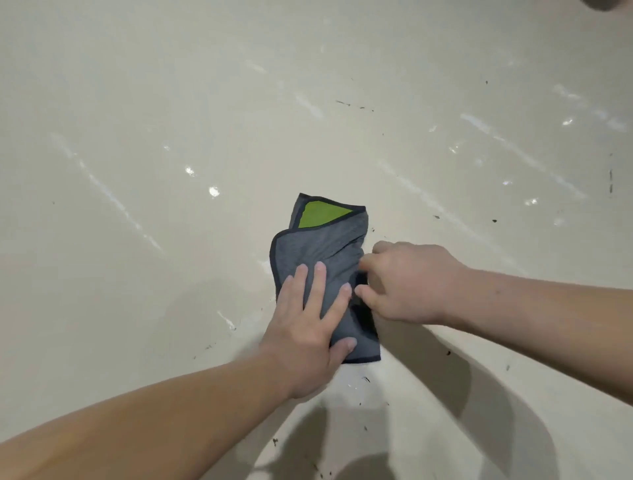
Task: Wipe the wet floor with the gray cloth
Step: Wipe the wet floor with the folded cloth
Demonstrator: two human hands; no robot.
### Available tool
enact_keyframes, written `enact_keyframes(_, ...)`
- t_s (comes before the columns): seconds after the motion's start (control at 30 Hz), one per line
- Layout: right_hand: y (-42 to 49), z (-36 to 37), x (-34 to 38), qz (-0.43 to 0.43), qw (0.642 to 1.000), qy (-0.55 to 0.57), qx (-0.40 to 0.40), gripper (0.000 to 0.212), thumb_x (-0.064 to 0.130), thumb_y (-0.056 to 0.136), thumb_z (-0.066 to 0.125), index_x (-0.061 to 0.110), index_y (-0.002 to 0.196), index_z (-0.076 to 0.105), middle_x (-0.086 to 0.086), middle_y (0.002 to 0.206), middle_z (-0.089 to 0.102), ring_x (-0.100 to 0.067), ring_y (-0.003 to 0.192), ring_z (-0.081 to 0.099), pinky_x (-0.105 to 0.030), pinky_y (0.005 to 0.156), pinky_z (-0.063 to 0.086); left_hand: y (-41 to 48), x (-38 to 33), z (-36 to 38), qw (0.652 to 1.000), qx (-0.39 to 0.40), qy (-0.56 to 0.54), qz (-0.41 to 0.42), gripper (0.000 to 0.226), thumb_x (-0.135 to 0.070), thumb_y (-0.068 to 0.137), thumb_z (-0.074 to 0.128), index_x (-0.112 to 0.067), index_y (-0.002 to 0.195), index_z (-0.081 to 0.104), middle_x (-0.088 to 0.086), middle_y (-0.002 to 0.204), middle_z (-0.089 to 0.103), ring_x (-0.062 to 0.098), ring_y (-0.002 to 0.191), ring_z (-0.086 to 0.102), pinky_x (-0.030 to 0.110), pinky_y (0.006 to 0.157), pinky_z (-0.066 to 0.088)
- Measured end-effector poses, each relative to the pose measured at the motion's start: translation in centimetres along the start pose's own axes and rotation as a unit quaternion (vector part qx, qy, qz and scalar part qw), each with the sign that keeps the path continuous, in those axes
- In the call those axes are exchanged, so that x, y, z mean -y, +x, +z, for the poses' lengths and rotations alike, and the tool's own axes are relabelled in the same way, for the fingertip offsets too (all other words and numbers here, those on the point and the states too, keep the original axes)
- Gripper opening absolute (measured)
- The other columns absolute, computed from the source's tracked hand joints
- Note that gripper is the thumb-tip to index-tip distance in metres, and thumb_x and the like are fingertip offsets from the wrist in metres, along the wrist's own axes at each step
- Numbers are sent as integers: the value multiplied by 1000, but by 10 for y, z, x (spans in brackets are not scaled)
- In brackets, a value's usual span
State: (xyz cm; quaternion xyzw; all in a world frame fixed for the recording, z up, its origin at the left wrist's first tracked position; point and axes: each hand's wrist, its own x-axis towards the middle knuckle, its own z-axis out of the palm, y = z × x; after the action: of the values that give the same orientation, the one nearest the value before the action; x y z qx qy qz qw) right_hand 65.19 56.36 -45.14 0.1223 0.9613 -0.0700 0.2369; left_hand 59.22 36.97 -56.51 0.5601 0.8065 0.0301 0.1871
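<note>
Gray cloth point(318, 253): matt, soft weave w/ green patch; floor point(171, 102) glossy, wet-streaked.

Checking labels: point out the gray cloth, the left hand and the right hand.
gray cloth point(325, 250): head view, upper gray fold.
left hand point(305, 329): head view, back of hand.
right hand point(407, 284): head view, back of hand.

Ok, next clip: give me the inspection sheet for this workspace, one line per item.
Surface: pale glossy floor, with shiny streaks and droplets that look wet.
Job's things: gray cloth, folded and bunched on the floor, a green patch showing at its far end.
Clutter: small dark specks scattered over the floor.
Grippers: left hand flat on the cloth, fingers spread; right hand curled at the cloth's right edge, apparently pinching it.
Cables: nothing seen.
Surroundings: a dark object cut off at the top right corner; shadows near the bottom edge.
</note>
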Motion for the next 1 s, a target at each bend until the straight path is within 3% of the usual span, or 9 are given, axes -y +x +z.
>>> enact_keyframes(0.1,16,-30,7,28,998,-26,59,34,53,99,36,25,104,55,3,107,63,-25,98,61,-35,69,43,1,18,-2,999,20,35,25,78,-72,98,23,-34,164,6,17,171,-13,40,155,-23,56,127,-2)
enact_keyframes(0.23,51,-49,40,34,994,-72,74,28,51,100,37,26,109,46,3,104,60,-26,95,59,-36,69,43,5,68,-25,993,34,87,68,76,-77,96,11,-43,162,-6,7,168,-29,30,151,-35,49,127,-10)
enact_keyframes(0.4,100,-39,93,106,993,56,-13,31,46,98,40,21,114,49,-2,108,64,-28,96,59,-37,75,47,-34,127,-31,997,-6,63,-49,76,-78,96,13,-44,162,-1,6,171,-20,27,155,-26,50,128,-2)
enact_keyframes(0.5,114,-31,132,129,983,112,-66,30,38,98,42,16,117,48,-5,107,63,-31,96,58,-38,73,45,-79,159,-35,988,7,65,-143,74,-77,97,6,-43,160,-16,7,168,-29,27,152,-34,50,128,-5)
enact_keyframes(0.63,116,-16,182,44,982,146,-109,25,35,97,43,15,111,51,-5,103,61,-30,94,58,-39,73,48,-147,153,-23,969,-1,-12,-248,73,-72,100,6,-40,158,-22,5,163,-41,25,146,-45,49,127,-11)
enact_keyframes(0.77,122,-8,230,-80,988,116,-59,23,37,98,44,17,108,51,-5,105,63,-30,97,60,-37,73,48,-193,111,11,958,-11,-40,-284,76,-68,102,21,-30,165,0,14,170,-21,36,154,-27,58,126,4)
enact_keyframes(0.83,124,-8,252,-108,987,111,-47,24,40,98,45,18,104,52,-4,103,64,-29,95,60,-36,73,48,-201,103,18,962,-10,-36,-271,77,-69,102,23,-30,165,6,15,170,-19,37,154,-27,59,124,2)
enact_keyframes(0.93,120,-7,282,-156,985,66,-33,25,41,99,44,18,103,53,-2,101,64,-26,93,59,-36,75,50,-209,119,6,970,22,-36,-241,76,-74,99,18,-41,162,-7,8,165,-35,26,147,-43,51,125,-13)
enact_keyframes(1.0,119,-7,297,-169,983,67,-27,24,41,99,44,19,102,52,0,99,64,-25,90,58,-37,77,51,-215,140,-6,968,23,-40,-248,74,-77,97,14,-47,157,-16,4,162,-41,20,145,-46,47,127,-12)
